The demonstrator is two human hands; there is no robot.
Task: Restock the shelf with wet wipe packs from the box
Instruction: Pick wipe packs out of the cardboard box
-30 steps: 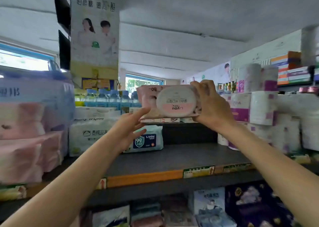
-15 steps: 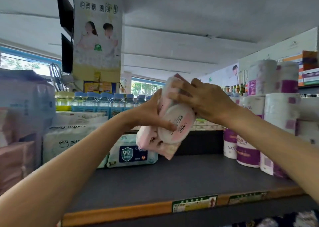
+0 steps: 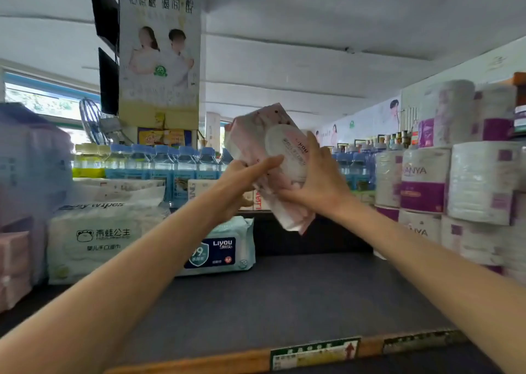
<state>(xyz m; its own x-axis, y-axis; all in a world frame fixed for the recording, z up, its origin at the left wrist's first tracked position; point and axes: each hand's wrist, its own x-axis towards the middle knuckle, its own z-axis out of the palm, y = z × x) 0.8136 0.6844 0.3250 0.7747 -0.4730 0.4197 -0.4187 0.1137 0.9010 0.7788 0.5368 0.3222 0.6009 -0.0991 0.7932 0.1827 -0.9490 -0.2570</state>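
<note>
Since the earlier frame the pack [image 3: 273,163] has swung from leaning one way to tilting the other, its top corner now up and left, its lower end down and right, and it sits a little higher above the shelf [image 3: 284,297]. Both hands are on it. The left hand [image 3: 242,183] grips its left edge, one finger laid out across the front below the round lid. The right hand [image 3: 318,180] cups the lower right side, fingers wrapped round the back and thumb up along the front. The pack hangs in the air over the bare middle of the shelf, between the blue pack [image 3: 219,248] on the left and the rolls [image 3: 427,180] on the right, touching neither.

It looks light and soft, a filmy pouch that dents under the fingers and is likely a bit slick. The stiff lid is the one firm part; holding by the two short ends should keep it from sagging or slipping.
</note>
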